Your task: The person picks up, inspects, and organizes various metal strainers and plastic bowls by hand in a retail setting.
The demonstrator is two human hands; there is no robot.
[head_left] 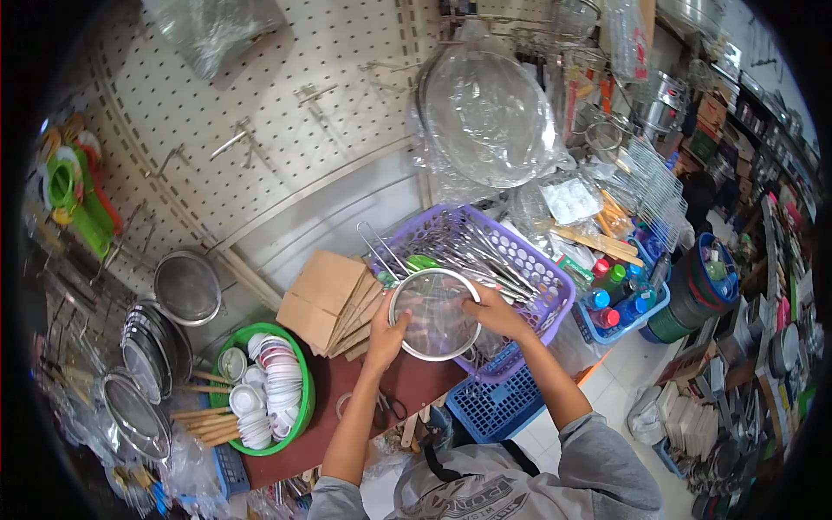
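Note:
A round mesh strainer [435, 314] with a pale rim is held up in front of my chest. My left hand [387, 334] grips its left edge, thumb over the rim. On the opposite edge my right hand [496, 314] is closed, its fingers partly seen through the mesh. Behind and below the strainer, a purple basket [555, 322] holds many metal utensils [485, 256] and a green-handled item [421, 262]. Flat brown cardboard pieces [322, 299] lie just left of my left hand.
A green basin [305, 390] of small white bowls and wooden-handled items stands at left, near scissors [390, 407]. A blue basket [494, 406] sits below my right forearm. Bottles fill a light-blue basket [663, 303] at right. Strainers [187, 288] hang on the pegboard [286, 95].

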